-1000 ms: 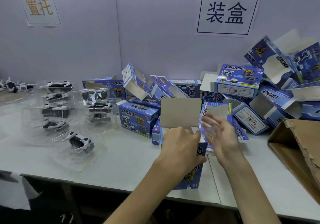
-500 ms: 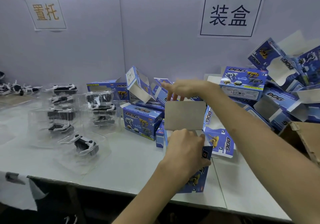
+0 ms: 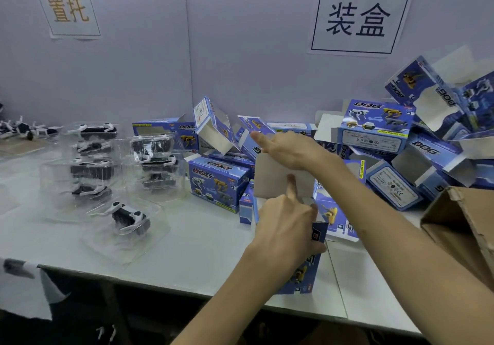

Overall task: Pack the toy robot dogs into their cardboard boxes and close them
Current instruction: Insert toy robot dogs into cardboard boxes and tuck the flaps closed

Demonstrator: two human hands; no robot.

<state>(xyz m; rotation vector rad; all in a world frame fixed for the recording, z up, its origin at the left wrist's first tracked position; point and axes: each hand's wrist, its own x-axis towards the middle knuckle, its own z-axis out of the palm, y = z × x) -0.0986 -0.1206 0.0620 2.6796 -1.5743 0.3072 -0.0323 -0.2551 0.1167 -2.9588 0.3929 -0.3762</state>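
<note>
Left hand (image 3: 286, 227) is gripping the blue box (image 3: 307, 272) upright near the front of the tabletop (image 3: 187, 251), index finger poking up against its grey flap (image 3: 272, 181). Right hand (image 3: 288, 149) has the flap's top edge pinched. Dogs (image 3: 128, 216) sit in clear trays (image 3: 155, 237) on the left, loose boxes (image 3: 374, 123) piled behind, brown carton (image 3: 459, 227) far right.

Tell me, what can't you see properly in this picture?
All in the head view:
Inside of the held box: hidden by the left hand and the raised flap.
Right hand: its underside is hidden, so its hold on the flap is unclear.
Brown carton: cut off by the right edge.
Far-left toy dogs: small, cut by the left edge.
Label print: too small.
</note>
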